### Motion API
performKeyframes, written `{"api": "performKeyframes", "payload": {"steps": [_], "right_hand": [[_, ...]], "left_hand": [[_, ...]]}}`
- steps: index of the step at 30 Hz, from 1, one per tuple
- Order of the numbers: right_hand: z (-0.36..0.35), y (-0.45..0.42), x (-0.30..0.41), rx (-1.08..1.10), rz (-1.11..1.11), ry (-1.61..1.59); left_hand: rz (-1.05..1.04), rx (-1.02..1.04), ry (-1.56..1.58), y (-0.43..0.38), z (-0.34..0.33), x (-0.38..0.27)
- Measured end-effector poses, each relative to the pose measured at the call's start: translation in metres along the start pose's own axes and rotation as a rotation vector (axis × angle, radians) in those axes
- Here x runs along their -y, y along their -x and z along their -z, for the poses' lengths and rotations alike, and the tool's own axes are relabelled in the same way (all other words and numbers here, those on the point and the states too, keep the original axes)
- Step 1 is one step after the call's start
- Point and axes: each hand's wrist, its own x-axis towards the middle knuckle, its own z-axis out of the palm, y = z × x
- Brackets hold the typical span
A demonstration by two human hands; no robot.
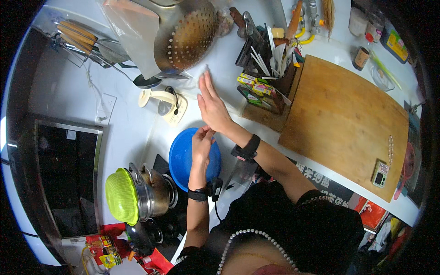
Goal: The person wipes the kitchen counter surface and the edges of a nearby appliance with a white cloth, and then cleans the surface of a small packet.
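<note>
My right hand (213,111) reaches out toward the white tiled wall with its fingers extended. A pale blur lies at its fingertips, and I cannot tell what it is. Just below its heel, my left hand (202,144) has bent fingers close to the right wrist. Whether they touch, or pinch anything, is unclear. Under the left hand sits a blue plastic basin (178,161), partly hidden by that hand and forearm. Left of the right hand stands a cream electric appliance with a glass jug (166,105). A large perforated metal strainer (192,37) hangs beyond the fingertips.
A utensil holder (292,74) with boxed packets (259,89) stands right of my right hand. A large wooden cutting board (347,120) carries a phone (380,173). Left of the basin, a steel pot (153,192) bears a lime-green plastic basket (120,196).
</note>
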Motion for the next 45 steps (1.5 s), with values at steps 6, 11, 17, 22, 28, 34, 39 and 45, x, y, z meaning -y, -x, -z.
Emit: {"api": "performKeyframes", "payload": {"steps": [6,11,17,22,28,34,39,45], "right_hand": [[0.018,0.01,-0.066,-0.194,-0.201,0.004],[0.023,-0.009,-0.079,-0.084,-0.498,-0.036],[0.013,-0.038,-0.06,0.053,-0.604,-0.471],[0.022,-0.045,-0.051,0.034,-0.625,-0.758],[0.024,-0.047,-0.032,0.028,-0.66,-0.823],[0.026,-0.053,-0.027,0.012,-0.662,-0.825],[0.024,-0.044,-0.036,0.04,-0.674,-0.585],[0.015,-0.042,-0.029,-0.18,-0.233,-0.402]], "left_hand": [[0.013,0.0,-0.019,0.008,-0.003,0.004],[0.021,-0.036,0.006,0.017,0.01,0.009],[0.048,-0.055,0.05,0.017,0.013,0.015],[0.015,-0.051,0.071,0.018,0.007,0.005],[0.024,-0.051,0.052,0.018,0.006,0.004],[0.05,-0.054,0.001,0.018,-0.002,0.003],[0.028,-0.029,0.019,0.014,-0.009,0.003],[-0.01,-0.03,0.026,0.011,-0.003,0.009]]}}
